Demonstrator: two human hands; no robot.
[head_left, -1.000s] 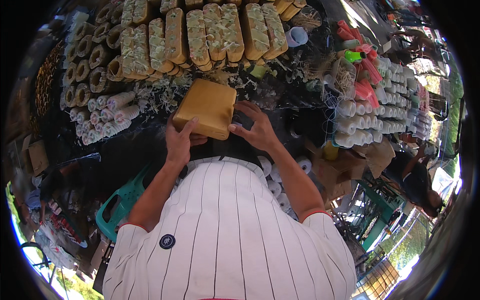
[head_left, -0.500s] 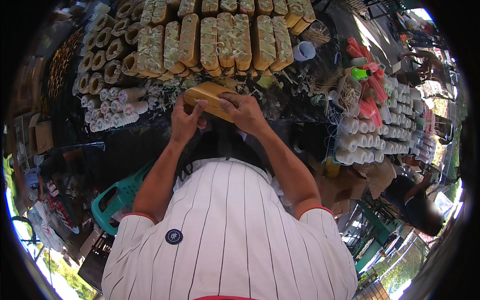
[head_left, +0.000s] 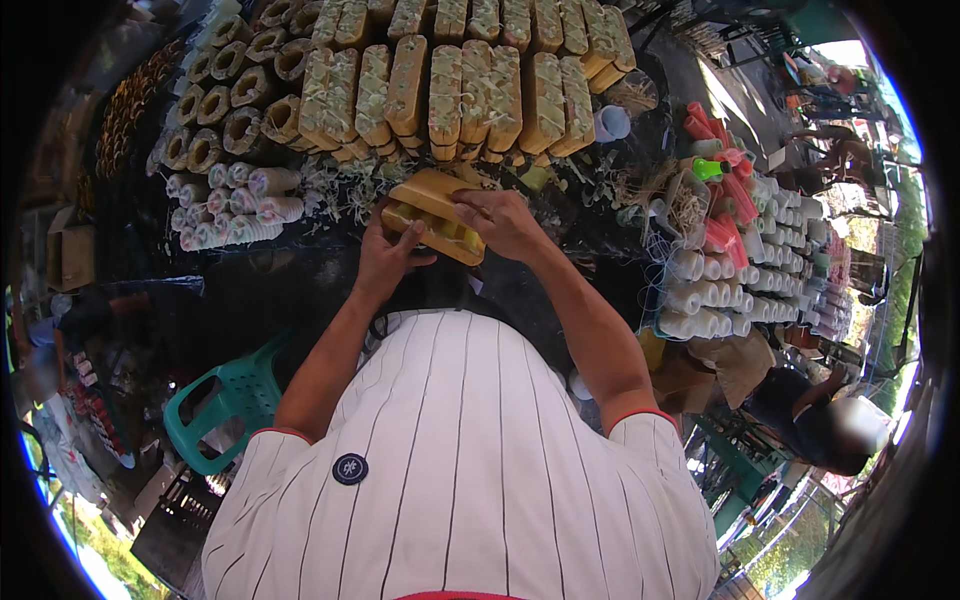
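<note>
Between my hands is a yellow two-part mould with its halves parted along the long side. My right hand is closed on the upper half, thumb and fingers at its right end. Closed round the left end of the lower half is my left hand, its thumb lying along the near side. A hollow shows in the gap between the halves, but whatever lies deep inside is hard to make out. Just beyond stand rows of similar yellow moulds, their tops streaked with pale, wax-like residue.
Hollow tubular pieces and wrapped pale rolls are stacked at the left. White cylinders, pink pieces and a white cup stand at the right. Pale scraps litter the dark tabletop. A green chair is beside me.
The mould was closed and now its halves are apart. My right hand has lifted and tilted the upper half, while my left hand keeps the lower one. The view has shifted slightly.
</note>
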